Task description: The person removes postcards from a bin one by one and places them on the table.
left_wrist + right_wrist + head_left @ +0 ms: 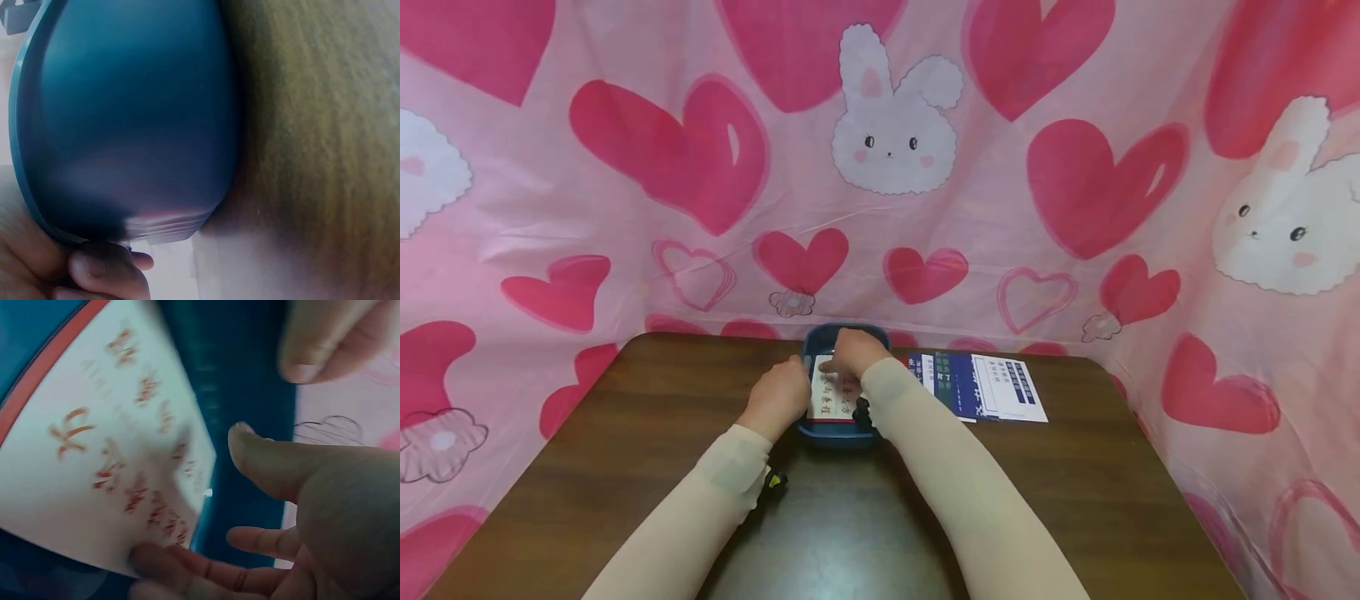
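Note:
A dark blue bin [842, 437] stands at the far middle of a brown table [850, 525]. Inside it lies a white card [829, 402] with red characters and a red border. My left hand [778, 396] is at the bin's left rim. In the left wrist view its curled fingers [94, 272] hold the rim of the bin [125, 112]. My right hand [853, 354] reaches over the far end of the card. In the right wrist view its fingertips [156, 559] touch the edge of the card [112, 444] inside the bin [244, 375], and the thumb [262, 456] is lifted off it.
Several blue and white leaflets [992, 387] lie fanned out on the table just right of the bin. A pink cloth [880, 167] with hearts and rabbits hangs close behind and on both sides. Bare tabletop [325, 156] lies on the near side.

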Demonstrator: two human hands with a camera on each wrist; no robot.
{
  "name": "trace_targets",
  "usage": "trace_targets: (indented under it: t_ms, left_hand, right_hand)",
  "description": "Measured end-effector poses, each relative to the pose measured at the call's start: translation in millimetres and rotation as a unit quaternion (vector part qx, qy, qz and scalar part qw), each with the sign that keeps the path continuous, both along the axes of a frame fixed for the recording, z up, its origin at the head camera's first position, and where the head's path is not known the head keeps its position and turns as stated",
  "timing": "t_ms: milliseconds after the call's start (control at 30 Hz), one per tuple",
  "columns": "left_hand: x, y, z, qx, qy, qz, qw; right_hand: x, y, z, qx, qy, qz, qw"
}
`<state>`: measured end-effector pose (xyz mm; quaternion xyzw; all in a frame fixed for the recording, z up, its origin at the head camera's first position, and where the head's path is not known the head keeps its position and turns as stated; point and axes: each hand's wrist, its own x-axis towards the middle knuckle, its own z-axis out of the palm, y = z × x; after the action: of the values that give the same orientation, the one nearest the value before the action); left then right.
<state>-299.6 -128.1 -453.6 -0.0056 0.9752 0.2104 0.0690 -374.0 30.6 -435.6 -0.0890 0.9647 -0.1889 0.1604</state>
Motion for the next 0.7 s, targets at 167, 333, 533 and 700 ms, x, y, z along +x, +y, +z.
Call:
trace_targets:
  t_ms: [167,333,533,700]
  left_hand:
    - [1.1,0.6,0.0,0.006,0.002,0.004,1.0000]
    - [1.1,1.1,0.0,0.011,0.005,0.004,0.9999]
    - [0.6,1.5,-0.5,0.006,0.011,0.007,0.9999]
    - [0.2,1.6,-0.9,0.005,0.010,0.010,0.9999]
  right_hand:
    - [12.8,-8.5,-4.5,0.034,0.036,-0.006,0.999]
    - [16.4,-10.6,-6.4,0.052,0.053,-0.002,0.997]
    - [0.4,-5.3,-19.9,0.076,0.075,-0.009,0.994]
    - [2.5,-0.7,-16.8,0.068,0.069,-0.010,0.995]
